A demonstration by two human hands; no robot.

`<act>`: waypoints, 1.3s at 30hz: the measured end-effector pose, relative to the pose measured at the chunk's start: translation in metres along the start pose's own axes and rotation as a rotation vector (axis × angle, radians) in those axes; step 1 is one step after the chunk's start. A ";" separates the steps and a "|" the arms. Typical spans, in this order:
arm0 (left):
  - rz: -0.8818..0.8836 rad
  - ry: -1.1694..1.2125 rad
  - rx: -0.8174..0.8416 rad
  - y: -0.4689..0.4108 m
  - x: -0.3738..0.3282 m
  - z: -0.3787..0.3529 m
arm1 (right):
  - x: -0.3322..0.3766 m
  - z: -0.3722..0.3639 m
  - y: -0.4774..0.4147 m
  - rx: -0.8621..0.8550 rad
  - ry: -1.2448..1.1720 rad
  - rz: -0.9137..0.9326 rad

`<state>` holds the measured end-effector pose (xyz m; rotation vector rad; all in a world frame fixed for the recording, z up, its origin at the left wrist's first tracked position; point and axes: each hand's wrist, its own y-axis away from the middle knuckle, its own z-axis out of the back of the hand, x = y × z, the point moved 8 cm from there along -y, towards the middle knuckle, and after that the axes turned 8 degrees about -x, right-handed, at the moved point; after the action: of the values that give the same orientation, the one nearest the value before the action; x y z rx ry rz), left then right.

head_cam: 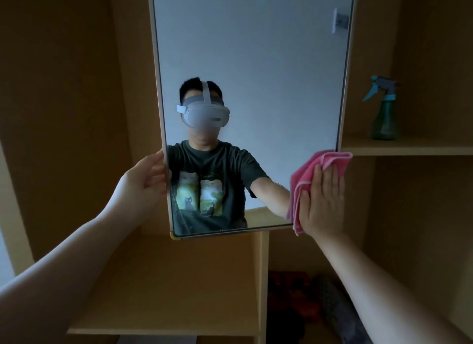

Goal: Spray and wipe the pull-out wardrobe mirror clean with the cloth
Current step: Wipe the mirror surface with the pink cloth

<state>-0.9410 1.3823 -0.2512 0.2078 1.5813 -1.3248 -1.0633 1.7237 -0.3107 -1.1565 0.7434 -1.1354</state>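
Mirror [256,62], head view: upright in front of wooden wardrobe shelving. Low on the mirror's left edge the left hand [147,176] grips the frame, fingers curled round it. At the mirror's lower right corner the right hand [323,200] is flat, fingers straight, pressing the pink cloth [330,159] onto the glass. The cloth sticks out above the fingertips and past the mirror's right edge. Green spray bottle [384,113] stands upright on a shelf [409,149] just right of the mirror, untouched. The mirror reflects a person in headset and dark t-shirt.

The left hand [143,177] and right hand [322,203] are bare, forearms too. Reflected: a dark green short-sleeved cat-print T-shirt [204,162] and a pale grey strapped headset [203,117].
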 end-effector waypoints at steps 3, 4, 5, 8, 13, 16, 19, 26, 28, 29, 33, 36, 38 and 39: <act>-0.001 -0.009 0.004 0.001 -0.002 0.000 | 0.000 -0.001 0.001 0.009 0.009 -0.005; 0.000 -0.013 0.009 0.001 -0.003 0.000 | 0.001 -0.001 0.001 0.011 0.008 -0.006; 0.002 -0.016 0.015 0.001 -0.004 0.000 | 0.001 -0.001 0.001 0.013 0.006 -0.008; 0.011 -0.017 0.031 0.002 -0.003 -0.001 | 0.004 -0.001 0.002 0.011 -0.002 -0.029; 0.001 0.033 0.056 0.004 -0.008 -0.003 | 0.016 -0.002 0.006 -0.021 -0.028 -0.062; 0.001 0.039 0.057 0.003 -0.006 -0.002 | 0.023 -0.003 0.009 -0.032 -0.046 -0.071; -0.001 0.029 0.072 0.003 -0.005 -0.003 | 0.031 -0.004 0.010 -0.045 -0.084 -0.076; -0.013 0.007 0.090 0.003 -0.006 -0.003 | 0.062 -0.005 0.015 -0.056 -0.119 -0.064; -0.012 -0.002 0.105 0.002 -0.005 -0.003 | 0.071 -0.005 0.017 -0.052 -0.127 -0.079; -0.010 -0.001 0.110 0.002 -0.004 -0.003 | 0.075 -0.006 0.018 -0.048 -0.131 -0.080; 0.006 0.018 0.112 0.001 0.000 -0.002 | 0.111 -0.006 0.022 -0.029 -0.152 0.009; 0.004 0.013 0.116 0.000 0.001 -0.002 | 0.140 -0.007 0.027 -0.029 -0.151 0.046; 0.008 0.015 0.115 0.000 0.002 -0.002 | 0.146 -0.007 0.028 -0.031 -0.147 0.024; 0.007 0.019 0.114 0.000 0.002 -0.002 | 0.149 -0.007 0.029 -0.031 -0.144 0.027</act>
<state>-0.9428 1.3833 -0.2530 0.2968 1.5204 -1.4124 -1.0172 1.5799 -0.3264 -1.2373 0.6656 -1.0099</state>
